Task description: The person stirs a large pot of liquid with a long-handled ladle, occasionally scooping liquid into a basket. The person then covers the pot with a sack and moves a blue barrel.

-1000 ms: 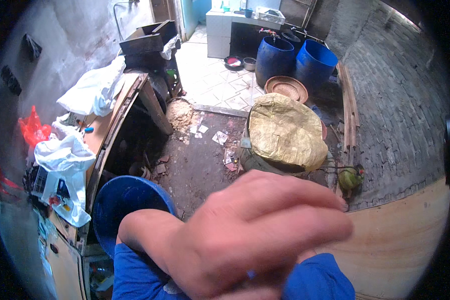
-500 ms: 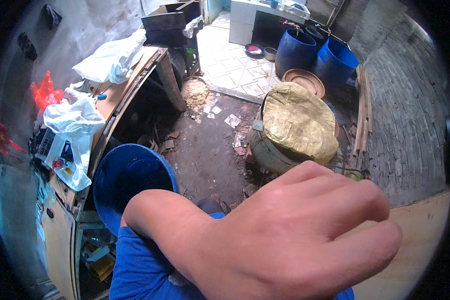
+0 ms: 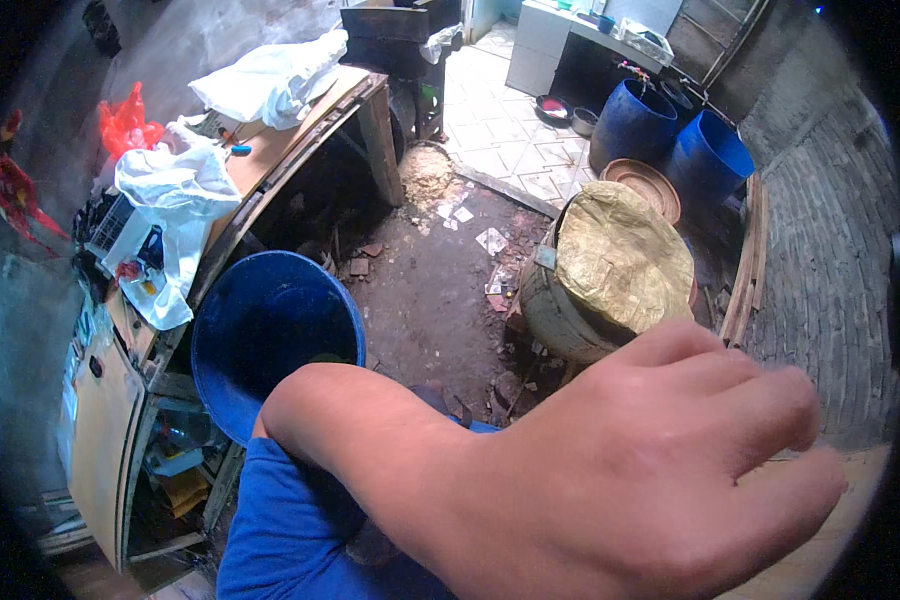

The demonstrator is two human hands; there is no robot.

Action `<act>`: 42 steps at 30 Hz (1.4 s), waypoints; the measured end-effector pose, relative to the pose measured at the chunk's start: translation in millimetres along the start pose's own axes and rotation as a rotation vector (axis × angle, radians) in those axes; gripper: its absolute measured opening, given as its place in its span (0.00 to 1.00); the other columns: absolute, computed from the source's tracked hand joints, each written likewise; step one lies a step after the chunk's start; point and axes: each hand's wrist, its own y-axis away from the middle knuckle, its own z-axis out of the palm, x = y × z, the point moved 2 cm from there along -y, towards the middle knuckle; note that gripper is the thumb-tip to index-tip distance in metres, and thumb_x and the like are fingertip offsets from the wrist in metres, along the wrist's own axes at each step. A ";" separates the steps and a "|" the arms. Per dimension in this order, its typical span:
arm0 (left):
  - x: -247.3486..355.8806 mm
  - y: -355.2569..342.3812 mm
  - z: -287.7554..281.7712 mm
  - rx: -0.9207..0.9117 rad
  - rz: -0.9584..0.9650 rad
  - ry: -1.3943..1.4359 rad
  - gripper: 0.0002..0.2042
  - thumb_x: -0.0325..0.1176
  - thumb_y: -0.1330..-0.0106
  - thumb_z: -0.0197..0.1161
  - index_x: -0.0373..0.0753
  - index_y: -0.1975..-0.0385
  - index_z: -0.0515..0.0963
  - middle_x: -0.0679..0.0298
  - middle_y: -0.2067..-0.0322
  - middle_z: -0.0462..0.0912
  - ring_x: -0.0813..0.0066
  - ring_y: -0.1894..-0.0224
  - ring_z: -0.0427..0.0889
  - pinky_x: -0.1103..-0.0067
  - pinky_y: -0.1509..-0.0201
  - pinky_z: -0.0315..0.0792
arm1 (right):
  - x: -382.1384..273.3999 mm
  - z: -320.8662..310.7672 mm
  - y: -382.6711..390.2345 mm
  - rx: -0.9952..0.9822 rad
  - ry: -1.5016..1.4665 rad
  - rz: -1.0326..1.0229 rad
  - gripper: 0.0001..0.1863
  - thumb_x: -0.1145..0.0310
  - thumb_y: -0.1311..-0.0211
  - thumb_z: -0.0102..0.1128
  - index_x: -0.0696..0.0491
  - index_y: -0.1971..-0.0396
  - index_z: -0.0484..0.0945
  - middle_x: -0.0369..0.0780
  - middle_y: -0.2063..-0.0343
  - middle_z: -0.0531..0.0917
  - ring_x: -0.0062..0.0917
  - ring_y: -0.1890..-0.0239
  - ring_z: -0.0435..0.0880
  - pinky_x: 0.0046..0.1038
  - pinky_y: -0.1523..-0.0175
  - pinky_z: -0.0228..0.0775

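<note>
My left hand [image 3: 650, 460] reaches across the front of me, its back upward and its fingers curled closed. Whatever the fingers hold, if anything, is hidden beneath the hand. The bent left arm crosses over my blue clothing [image 3: 280, 525]. Just beyond the elbow stands a large blue barrel [image 3: 232, 290], open at the top and dark inside. Past the knuckles is a round, pale-sided drum [image 3: 550, 310], with a crinkled golden sheet [image 3: 625, 255] over its top. The hand overlaps the drum's near side in the view; contact cannot be made out. My right hand is out of view.
A wooden bench [image 3: 315, 115] on the left bears white plastic bags [image 3: 175, 185] and a red bag [image 3: 128, 122]. Two blue barrels [image 3: 630, 125] and a woven tray [image 3: 650, 185] stand at the far right. Tile scraps [image 3: 490, 240] lie on the dark floor. Planks [image 3: 745, 270] lean by the brick wall.
The whole view has shifted, so the room sits further right and slightly higher in it. My left hand appears a little further right, with its fingers still curled.
</note>
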 end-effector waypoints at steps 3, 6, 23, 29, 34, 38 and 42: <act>-6.8 3.0 -5.3 -0.055 -0.031 0.002 0.25 0.40 0.43 0.54 0.33 0.47 0.73 0.48 0.47 0.73 0.60 0.43 0.72 0.67 0.41 0.65 | 9.6 0.4 -3.5 0.011 0.024 0.010 0.19 0.53 0.40 0.62 0.56 0.63 0.79 0.37 0.72 0.81 0.24 0.74 0.79 0.30 0.72 0.71; -29.4 15.6 -25.0 -0.146 -0.262 -0.084 0.25 0.38 0.44 0.54 0.33 0.46 0.72 0.49 0.45 0.73 0.60 0.41 0.71 0.68 0.39 0.63 | -9.1 -6.4 6.0 0.016 0.000 0.011 0.20 0.52 0.40 0.62 0.56 0.62 0.79 0.37 0.72 0.81 0.24 0.75 0.79 0.30 0.73 0.71; -113.0 192.6 -76.3 0.771 -1.139 0.883 0.44 0.74 0.39 0.31 0.46 0.31 0.53 0.61 0.33 0.56 0.63 0.33 0.58 0.61 0.31 0.52 | -353.5 -102.3 165.5 -1.071 -1.223 -0.468 0.49 0.29 0.44 0.46 0.55 0.35 0.60 0.48 0.40 0.69 0.36 0.37 0.68 0.38 0.35 0.61; -64.5 313.5 -146.7 0.958 -1.638 0.067 0.38 0.68 0.34 0.36 0.46 0.32 0.57 0.56 0.31 0.53 0.56 0.30 0.52 0.60 0.29 0.48 | -262.7 -50.0 64.0 -0.276 0.065 -0.639 0.33 0.49 0.43 0.64 0.59 0.45 0.72 0.46 0.51 0.80 0.31 0.50 0.79 0.29 0.45 0.69; 34.6 450.0 -198.3 1.361 -1.775 -0.658 0.34 0.61 0.30 0.41 0.37 0.37 0.63 0.52 0.35 0.62 0.58 0.33 0.59 0.63 0.33 0.53 | -160.3 3.9 -22.9 -0.449 0.195 -0.264 0.26 0.52 0.41 0.63 0.59 0.52 0.78 0.42 0.65 0.83 0.27 0.64 0.79 0.29 0.59 0.70; 133.5 552.9 -210.0 1.612 -1.766 -0.949 0.33 0.59 0.29 0.41 0.33 0.40 0.66 0.51 0.40 0.69 0.56 0.38 0.67 0.65 0.35 0.59 | -128.5 28.6 -56.1 -0.481 0.221 -0.022 0.19 0.57 0.38 0.61 0.57 0.56 0.77 0.36 0.79 0.76 0.22 0.81 0.71 0.27 0.77 0.61; 206.3 607.8 -174.9 2.092 -1.785 -0.887 0.33 0.57 0.29 0.40 0.34 0.36 0.60 0.51 0.36 0.64 0.53 0.34 0.61 0.60 0.34 0.56 | -164.1 54.0 -68.9 -0.474 0.278 -0.089 0.17 0.56 0.37 0.60 0.57 0.62 0.78 0.34 0.79 0.75 0.21 0.80 0.70 0.25 0.77 0.59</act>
